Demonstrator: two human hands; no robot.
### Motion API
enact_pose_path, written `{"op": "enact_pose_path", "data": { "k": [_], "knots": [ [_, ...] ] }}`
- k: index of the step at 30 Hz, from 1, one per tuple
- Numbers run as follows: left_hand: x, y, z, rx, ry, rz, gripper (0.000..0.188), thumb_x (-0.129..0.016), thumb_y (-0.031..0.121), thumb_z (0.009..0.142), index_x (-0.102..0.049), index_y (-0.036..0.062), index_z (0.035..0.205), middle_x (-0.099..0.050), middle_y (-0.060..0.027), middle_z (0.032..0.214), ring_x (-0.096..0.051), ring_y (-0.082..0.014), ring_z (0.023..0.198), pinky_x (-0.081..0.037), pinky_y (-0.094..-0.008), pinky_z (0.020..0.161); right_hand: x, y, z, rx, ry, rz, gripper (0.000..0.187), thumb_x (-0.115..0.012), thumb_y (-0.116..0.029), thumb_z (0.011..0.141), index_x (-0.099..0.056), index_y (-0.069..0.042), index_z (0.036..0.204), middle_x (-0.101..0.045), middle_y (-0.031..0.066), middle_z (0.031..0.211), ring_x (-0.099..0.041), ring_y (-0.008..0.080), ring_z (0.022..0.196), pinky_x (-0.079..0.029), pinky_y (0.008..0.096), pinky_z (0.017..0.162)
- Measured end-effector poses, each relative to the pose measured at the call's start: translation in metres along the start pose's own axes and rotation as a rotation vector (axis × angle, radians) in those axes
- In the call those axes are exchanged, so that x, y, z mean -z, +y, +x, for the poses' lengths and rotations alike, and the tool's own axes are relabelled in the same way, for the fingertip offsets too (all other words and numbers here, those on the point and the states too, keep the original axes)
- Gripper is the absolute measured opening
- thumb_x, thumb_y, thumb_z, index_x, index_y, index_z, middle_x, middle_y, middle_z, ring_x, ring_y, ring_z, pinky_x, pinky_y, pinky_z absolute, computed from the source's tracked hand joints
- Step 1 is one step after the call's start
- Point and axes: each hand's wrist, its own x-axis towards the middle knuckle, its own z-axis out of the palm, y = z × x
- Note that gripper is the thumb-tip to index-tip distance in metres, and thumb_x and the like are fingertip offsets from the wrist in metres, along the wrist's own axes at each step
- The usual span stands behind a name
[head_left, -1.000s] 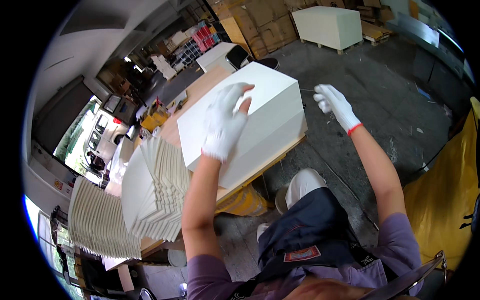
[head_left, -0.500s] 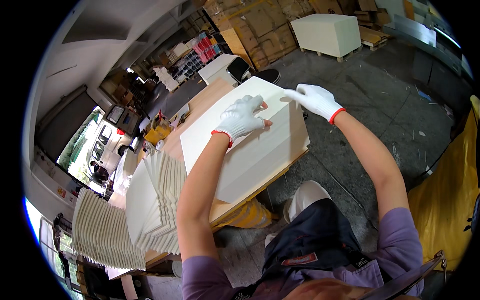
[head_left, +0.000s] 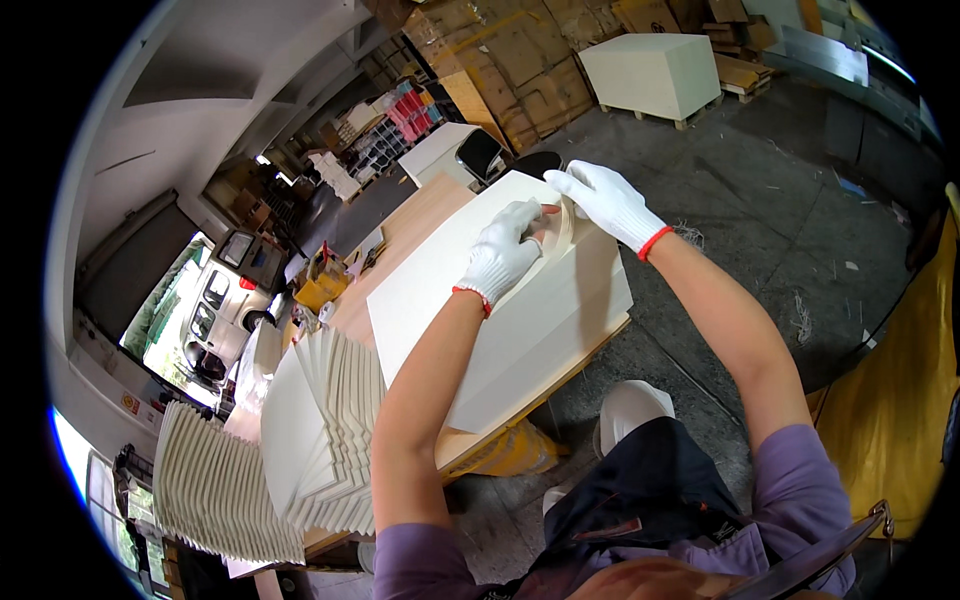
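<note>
A thick stack of white paper sheets (head_left: pixel 425 290) lies on the wooden table in front of me. My right hand (head_left: pixel 608 205), in a white knit glove with a red cuff, grips the stack's far right corner. Several top sheets are lifted there and bend into a curl (head_left: pixel 566 228). My left hand (head_left: pixel 503 255), gloved alike but with bare thumb and index tips, rests on the top sheet beside that curl. Its thumb and index finger are apart; the other fingers are partly hidden.
Fanned piles of white sheets (head_left: pixel 215 485) stand at the table's left end. A yellow container (head_left: pixel 320 280) with tools sits on the wooden tabletop (head_left: pixel 425 212). Beyond are a black chair (head_left: pixel 480 155) and a large white stack (head_left: pixel 650 75) on a pallet. Yellow sheeting (head_left: pixel 890 400) hangs at right.
My right hand has moved left onto the stack's corner and now bends up several sheets. The left hand has shifted right, toward the same corner. The view has tilted slightly.
</note>
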Motion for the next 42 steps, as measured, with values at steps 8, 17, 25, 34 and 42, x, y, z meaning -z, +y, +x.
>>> {"op": "enact_pose_path", "data": {
  "k": [8, 17, 25, 34, 42],
  "knots": [
    [0.005, 0.004, 0.0, 0.082, -0.019, -0.35, 0.04, -0.067, 0.01, 0.097, -0.06, 0.0052, 0.136, -0.07, -0.0121, 0.123, -0.066, -0.0185, 0.111, -0.052, -0.0342, 0.099, -0.015, 0.015, -0.012, 0.028, 0.214, 0.095, 0.056, -0.042, -0.056, 0.107, -0.061, -0.005, 0.093, -0.063, 0.0187, 0.085, -0.063, 0.0409, 0.085, -0.047, 0.0465, 0.077],
    [-0.001, -0.004, 0.001, 0.033, -0.012, -0.371, 0.052, -0.079, 0.016, 0.091, -0.057, 0.006, 0.138, -0.068, -0.0125, 0.128, -0.064, -0.0202, 0.117, -0.051, -0.0342, 0.103, -0.026, 0.024, -0.012, 0.12, 0.307, 0.115, 0.053, -0.04, -0.053, 0.109, -0.061, -0.006, 0.096, -0.064, 0.0187, 0.087, -0.063, 0.0427, 0.087, -0.048, 0.0472, 0.076],
    [-0.001, 0.005, -0.006, 0.01, 0.108, -0.506, 0.039, -0.062, 0.013, 0.101, -0.059, 0.0081, 0.14, -0.07, -0.0131, 0.126, -0.064, -0.0204, 0.119, -0.048, -0.0309, 0.103, -0.017, 0.014, -0.018, 0.065, 0.221, 0.122, 0.053, -0.045, -0.051, 0.109, -0.058, -0.002, 0.097, -0.057, 0.0181, 0.082, -0.056, 0.0377, 0.078, -0.046, 0.0436, 0.075],
    [0.0, 0.021, -0.007, 0.131, 0.024, -0.214, 0.033, -0.073, 0.015, 0.096, -0.067, 0.0096, 0.128, -0.068, -0.0063, 0.103, -0.062, -0.0142, 0.09, -0.052, -0.0305, 0.083, -0.025, 0.026, -0.013, 0.124, 0.292, 0.064, 0.052, -0.041, -0.053, 0.109, -0.06, -0.006, 0.097, -0.062, 0.0203, 0.085, -0.062, 0.0441, 0.085, -0.047, 0.0499, 0.074],
    [-0.005, 0.012, -0.008, 0.012, 0.152, -0.28, 0.028, -0.068, 0.018, 0.101, -0.068, 0.0122, 0.128, -0.072, -0.0087, 0.108, -0.066, -0.0153, 0.091, -0.052, -0.0306, 0.082, -0.019, 0.02, -0.015, 0.074, 0.227, 0.081, 0.053, -0.04, -0.054, 0.109, -0.06, -0.006, 0.098, -0.062, 0.0203, 0.084, -0.063, 0.0436, 0.085, -0.047, 0.05, 0.073]
  ]
}}
